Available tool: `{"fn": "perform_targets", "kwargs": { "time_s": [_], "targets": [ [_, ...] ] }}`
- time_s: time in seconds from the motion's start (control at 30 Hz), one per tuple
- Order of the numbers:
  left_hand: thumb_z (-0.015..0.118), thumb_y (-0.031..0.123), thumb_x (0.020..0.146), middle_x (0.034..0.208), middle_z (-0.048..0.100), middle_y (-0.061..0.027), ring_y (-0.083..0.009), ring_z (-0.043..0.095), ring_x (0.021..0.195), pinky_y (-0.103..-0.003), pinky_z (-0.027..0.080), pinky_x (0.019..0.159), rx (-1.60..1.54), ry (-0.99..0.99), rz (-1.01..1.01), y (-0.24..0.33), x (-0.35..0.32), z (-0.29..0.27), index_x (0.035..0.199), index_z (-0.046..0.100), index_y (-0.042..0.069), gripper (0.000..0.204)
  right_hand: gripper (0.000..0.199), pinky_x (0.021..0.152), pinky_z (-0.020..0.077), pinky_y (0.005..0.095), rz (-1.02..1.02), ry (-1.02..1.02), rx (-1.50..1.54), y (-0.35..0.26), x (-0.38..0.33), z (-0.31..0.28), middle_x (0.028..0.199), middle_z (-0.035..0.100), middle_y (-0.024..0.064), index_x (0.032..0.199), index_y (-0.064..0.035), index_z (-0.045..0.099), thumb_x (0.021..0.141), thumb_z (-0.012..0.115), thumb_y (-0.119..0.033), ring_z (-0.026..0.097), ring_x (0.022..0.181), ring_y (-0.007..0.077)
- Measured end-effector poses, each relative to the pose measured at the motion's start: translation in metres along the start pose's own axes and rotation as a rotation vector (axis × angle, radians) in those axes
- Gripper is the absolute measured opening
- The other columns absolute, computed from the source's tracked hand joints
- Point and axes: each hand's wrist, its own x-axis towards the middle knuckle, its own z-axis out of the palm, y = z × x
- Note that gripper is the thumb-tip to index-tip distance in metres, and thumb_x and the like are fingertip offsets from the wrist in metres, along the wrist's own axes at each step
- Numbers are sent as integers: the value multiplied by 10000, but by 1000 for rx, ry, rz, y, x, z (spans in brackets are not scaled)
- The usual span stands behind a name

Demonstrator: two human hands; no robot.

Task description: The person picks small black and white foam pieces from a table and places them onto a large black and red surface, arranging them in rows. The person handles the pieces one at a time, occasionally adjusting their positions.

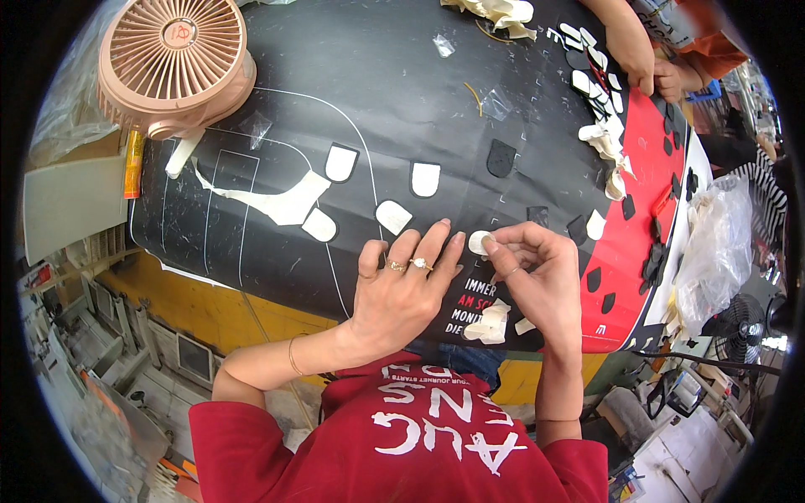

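My right hand (541,272) pinches a small white rounded patch (479,242) between thumb and fingertips, just over the black mat (335,109). Beside it, my left hand (402,281) rests with fingers stretched out, a ring on two of them, holding nothing. Beyond the left fingertips lie several U-shaped patches with white faces and dark rims, among them one patch (393,217) closest to the hand and another (425,178) farther off. A dark patch (501,158) lies farther back, to the right. Crumpled white backing paper (488,324) sits near my right wrist.
A pink fan (178,50) stands at the far left, near a torn white sheet (281,201). At the far right, another person's hand (633,63) works by a pile of patches (595,84). Dark pieces dot the red strip (616,260); a clear plastic bag (717,243) lies beyond.
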Motion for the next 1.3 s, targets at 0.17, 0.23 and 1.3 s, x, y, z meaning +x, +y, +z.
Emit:
{"fn": "perform_targets", "kwargs": {
  "time_s": [0.17,0.23,1.3],
  "targets": [
    [753,261,799,1258,610,0,-169,538,1037,-382,300,927,-24,-2,2,-2,1,0,1183,706,154,401,124,545,471,203,-32,-3,-110,-1,3,0,678,654,15,910,80,703,906,704,-44,589,582,38],
    [711,288,844,1274,602,10,-155,533,1062,-369,314,922,-40,-9,2,-4,1,0,1192,700,140,379,120,540,468,202,-32,-7,-119,-1,4,0,666,648,12,910,80,704,906,702,-40,583,575,35],
    [640,177,814,1292,603,-16,-167,524,1036,-364,324,905,5,-30,56,-6,3,0,1226,703,201,418,154,555,460,196,-98,73,-141,-1,0,11,685,677,35,994,58,669,888,720,-41,604,602,37]
  ]
}}
